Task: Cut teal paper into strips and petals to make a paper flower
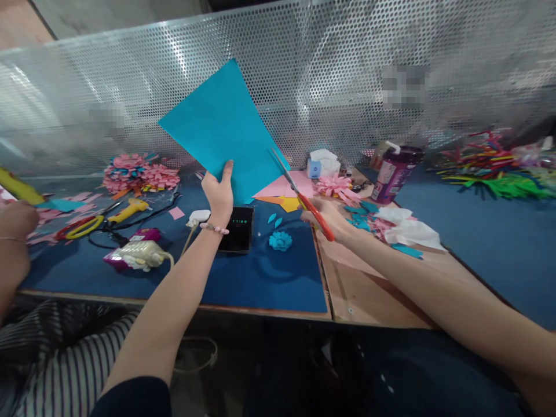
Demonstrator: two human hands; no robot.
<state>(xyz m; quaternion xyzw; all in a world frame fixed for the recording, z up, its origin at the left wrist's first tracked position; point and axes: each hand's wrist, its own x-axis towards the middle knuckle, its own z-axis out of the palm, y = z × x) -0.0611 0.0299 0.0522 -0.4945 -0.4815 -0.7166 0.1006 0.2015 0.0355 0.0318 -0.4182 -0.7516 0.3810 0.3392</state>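
Note:
My left hand (219,194) grips the lower edge of a large blue sheet of paper (226,130), thumb on its near face, and holds it up above the table. In my right hand (328,217) is a pair of scissors (310,205) with orange handles. Their blades point up and to the left, close to the sheet's right corner; whether they touch it I cannot tell. Below, on the blue table top, lie a blue paper flower (280,241) and two small blue paper petals (275,220). A phone (237,231) with a lit clock rests under my left wrist, partly covered.
At left, a co-worker's hand (15,243) is near yellow-handled scissors (84,227), a yellow glue gun (130,211) and cables. Pink paper flowers (139,174) stand behind. A purple bottle (393,174), crumpled tissue (412,229) and paper scraps lie right. A perforated metal panel (347,75) closes the back.

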